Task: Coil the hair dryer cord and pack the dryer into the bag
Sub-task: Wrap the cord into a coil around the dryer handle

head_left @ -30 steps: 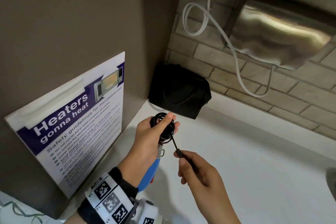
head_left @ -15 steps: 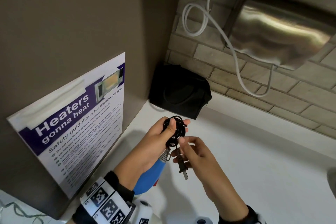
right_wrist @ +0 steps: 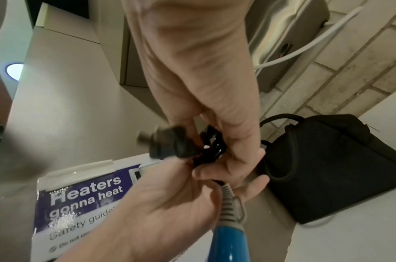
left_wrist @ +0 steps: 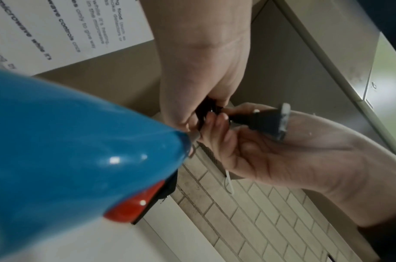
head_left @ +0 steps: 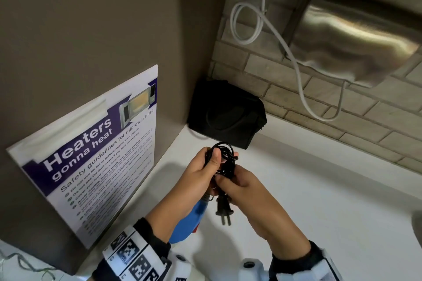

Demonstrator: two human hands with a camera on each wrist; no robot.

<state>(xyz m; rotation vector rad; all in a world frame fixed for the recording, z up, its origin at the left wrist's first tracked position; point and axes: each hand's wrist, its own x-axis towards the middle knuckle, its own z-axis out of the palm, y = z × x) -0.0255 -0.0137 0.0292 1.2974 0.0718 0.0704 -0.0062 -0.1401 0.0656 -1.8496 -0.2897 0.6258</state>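
My left hand [head_left: 213, 159] grips the coiled black cord [head_left: 223, 155] above the counter, with the blue hair dryer [head_left: 191, 219] hanging below it toward my wrist. My right hand [head_left: 226, 181] pinches the same bundle just under the coil. The black plug [head_left: 223, 210] dangles beneath, prongs down. In the right wrist view the plug [right_wrist: 170, 143] sticks out left of the coil [right_wrist: 212, 141], above the dryer's grey strain relief [right_wrist: 228, 200]. The left wrist view shows the dryer body [left_wrist: 80, 141] and its red switch [left_wrist: 136, 203]. The black bag [head_left: 226, 114] stands in the corner behind my hands; its opening is not visible.
A poster [head_left: 91, 155] leans on the brown wall at left. A steel hand dryer [head_left: 354, 36] with a looping white cable [head_left: 262, 25] hangs on the brick wall at the back. The white counter [head_left: 319, 189] stretches to the right.
My right hand has moved up from holding the cord end out taut to meet the coil in my left hand. The plug now hangs just below the bundle.
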